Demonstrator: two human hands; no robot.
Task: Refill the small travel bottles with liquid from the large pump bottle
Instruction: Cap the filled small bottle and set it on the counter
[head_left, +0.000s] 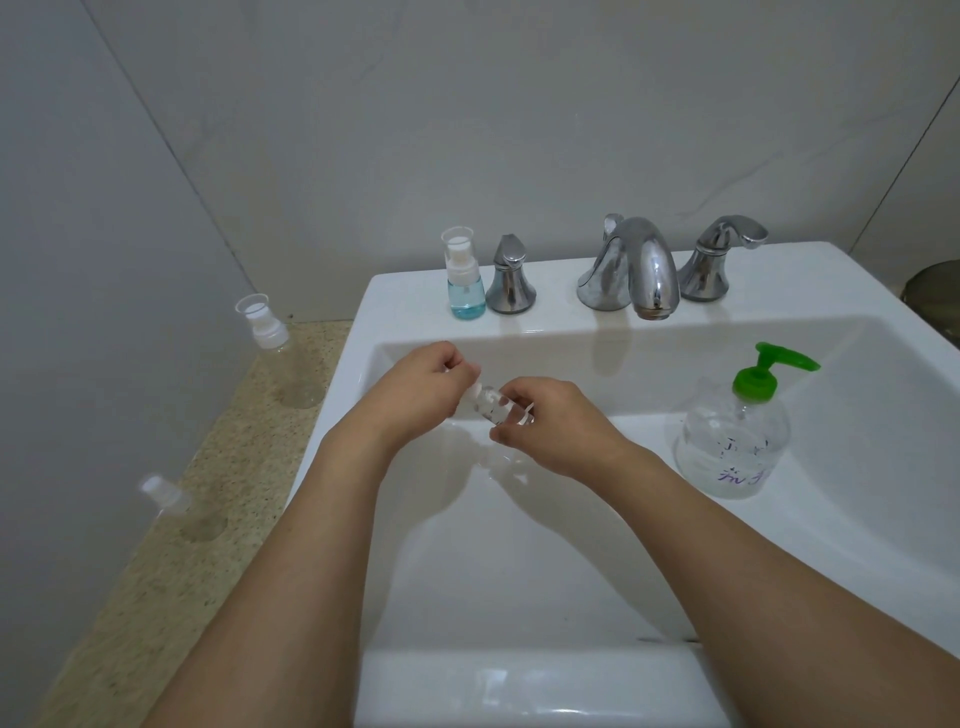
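The sink (649, 519) is the landmark: the large pump bottle (732, 441) stands upright on its right ledge, green spout turned right and away from the hands, with clear liquid low in its body. On the speckled bench (171, 597) left of the sink stand two clear travel bottles, one farther back (283, 358), one nearer (174, 506); a blue-filled bottle (465, 278) stands on the sink's back ledge beside the left tap handle. Over the basin's middle, both hands hold a small clear travel bottle (491, 408), long axis roughly level, cap end toward the left. The left hand (423, 392) pinches that cap end; the right hand (543, 428) has its grip curled round the body. The step looks like unscrewing or screwing the top; which one I cannot tell. Filling would next call for an open neck, turned upright, brought under the spout.
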